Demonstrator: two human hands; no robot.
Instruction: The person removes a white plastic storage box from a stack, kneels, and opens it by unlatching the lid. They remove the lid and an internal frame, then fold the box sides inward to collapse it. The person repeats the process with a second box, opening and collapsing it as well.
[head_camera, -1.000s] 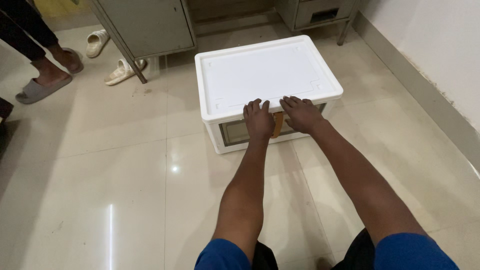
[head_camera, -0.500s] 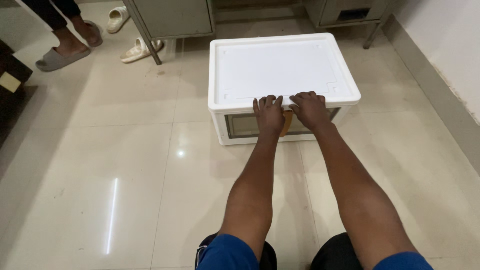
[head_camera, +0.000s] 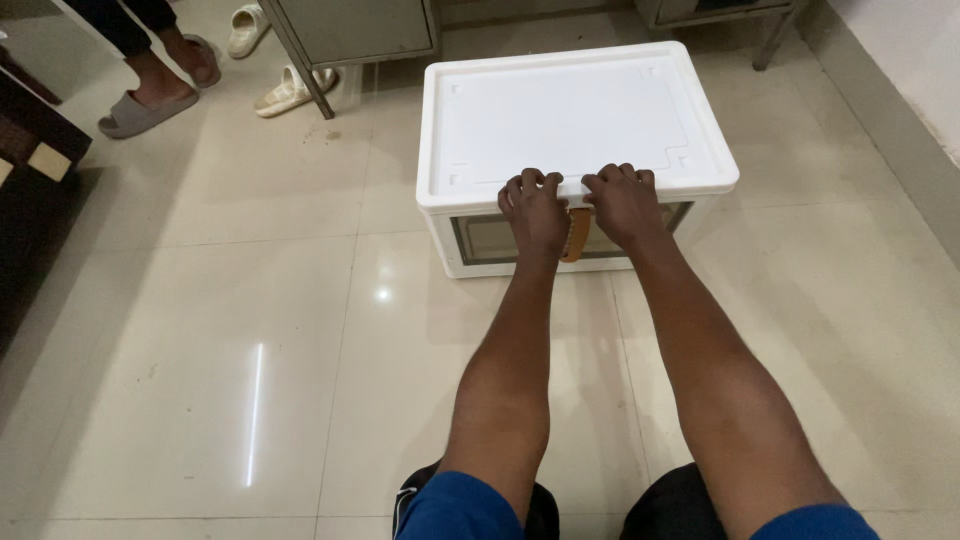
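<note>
A white plastic storage box (head_camera: 570, 115) with a flat lid and a clear front panel stands on the tiled floor in front of me. Both my hands rest on the near edge of its lid. My left hand (head_camera: 535, 212) has its fingers curled over the lid's front rim, left of a tan handle strap (head_camera: 577, 235) on the box front. My right hand (head_camera: 623, 205) grips the same rim just right of the strap. My forearms reach straight out from my blue sleeves.
A grey metal cabinet (head_camera: 350, 30) on legs stands behind the box at the left. A person's feet in grey slippers (head_camera: 150, 95) are at the far left, with loose cream sandals (head_camera: 285, 90) nearby. A wall (head_camera: 900, 50) runs along the right. Dark furniture (head_camera: 30, 150) edges the left.
The view has shifted so the box sits more central and closer. My hands stay on the lid's front rim, fingers curled further over it.
</note>
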